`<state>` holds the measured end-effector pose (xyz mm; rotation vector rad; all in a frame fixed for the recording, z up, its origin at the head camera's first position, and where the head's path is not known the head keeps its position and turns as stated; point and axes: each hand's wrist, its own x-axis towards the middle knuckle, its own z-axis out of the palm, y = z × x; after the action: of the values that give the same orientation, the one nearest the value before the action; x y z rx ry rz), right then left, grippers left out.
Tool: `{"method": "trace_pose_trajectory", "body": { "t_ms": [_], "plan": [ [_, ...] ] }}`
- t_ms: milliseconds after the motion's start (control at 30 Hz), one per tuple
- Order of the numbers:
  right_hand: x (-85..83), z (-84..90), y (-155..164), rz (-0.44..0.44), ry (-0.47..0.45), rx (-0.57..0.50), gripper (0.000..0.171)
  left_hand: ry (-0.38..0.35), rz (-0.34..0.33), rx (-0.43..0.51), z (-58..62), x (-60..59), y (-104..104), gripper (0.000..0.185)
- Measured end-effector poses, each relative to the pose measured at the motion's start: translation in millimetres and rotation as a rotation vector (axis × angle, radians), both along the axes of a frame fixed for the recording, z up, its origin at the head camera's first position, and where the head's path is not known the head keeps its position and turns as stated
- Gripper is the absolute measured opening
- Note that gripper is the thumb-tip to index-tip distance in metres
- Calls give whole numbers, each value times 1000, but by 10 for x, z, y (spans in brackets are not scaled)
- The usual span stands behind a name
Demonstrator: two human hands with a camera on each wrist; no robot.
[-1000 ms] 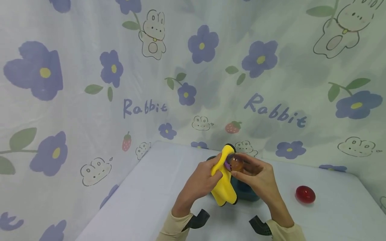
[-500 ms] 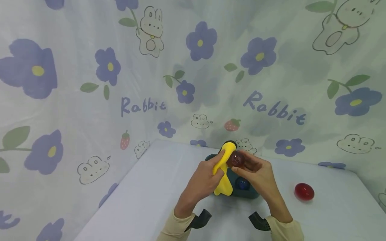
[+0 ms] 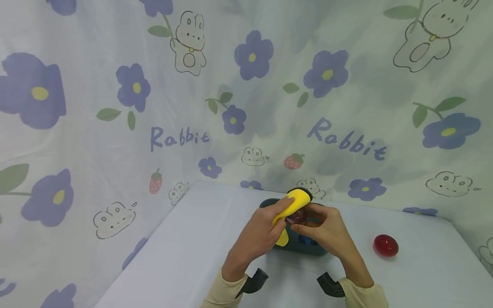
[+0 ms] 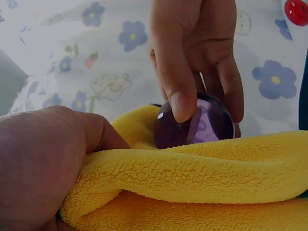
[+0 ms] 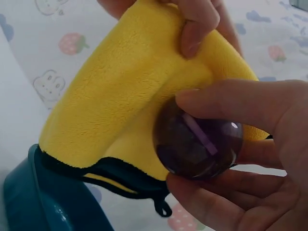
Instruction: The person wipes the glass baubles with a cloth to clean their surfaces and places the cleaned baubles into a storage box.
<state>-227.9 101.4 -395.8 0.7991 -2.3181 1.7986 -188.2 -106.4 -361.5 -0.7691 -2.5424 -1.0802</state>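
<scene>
My left hand (image 3: 259,233) grips a folded yellow cloth (image 3: 294,202) and holds it over a dark purple translucent ball (image 3: 297,216). My right hand (image 3: 321,231) pinches that ball between thumb and fingers. Close up, the purple ball (image 4: 202,124) sits against the yellow cloth (image 4: 192,183), held by the right fingers (image 4: 178,91). In the right wrist view the ball (image 5: 197,139) lies in my right hand's fingers with the cloth (image 5: 130,96) draped behind it, gripped by the left fingers (image 5: 195,24). Both hands hover over a dark teal container (image 3: 304,247).
A red egg-shaped ball (image 3: 385,245) lies on the white table (image 3: 185,256) to the right of my hands. A flower-and-rabbit patterned sheet (image 3: 192,85) walls in the back and sides. The teal container's rim (image 5: 29,192) shows below the cloth.
The cloth has been bunched up and drawn over the ball, no longer hanging down. Both hands sank slightly toward the container.
</scene>
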Motion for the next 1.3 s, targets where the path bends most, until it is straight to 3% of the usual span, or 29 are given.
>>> {"method": "trace_pose_trajectory", "body": {
  "t_ms": [333,700,1067,1300],
  "plan": [
    [24,51,5,35,-39,40,51,6,-66,-1,-16,-68,-69,55],
    [16,62,55,83,-65,-47,52,-119,-97,32,-18,-134,-112,59],
    [18,84,57,-26,-8,-159,54,-194,-46,33,-50,-130,-76,61],
    [14,41,30,-87,30,-143,58,-250,-20,26,-48,-99,-85,62]
  ]
}}
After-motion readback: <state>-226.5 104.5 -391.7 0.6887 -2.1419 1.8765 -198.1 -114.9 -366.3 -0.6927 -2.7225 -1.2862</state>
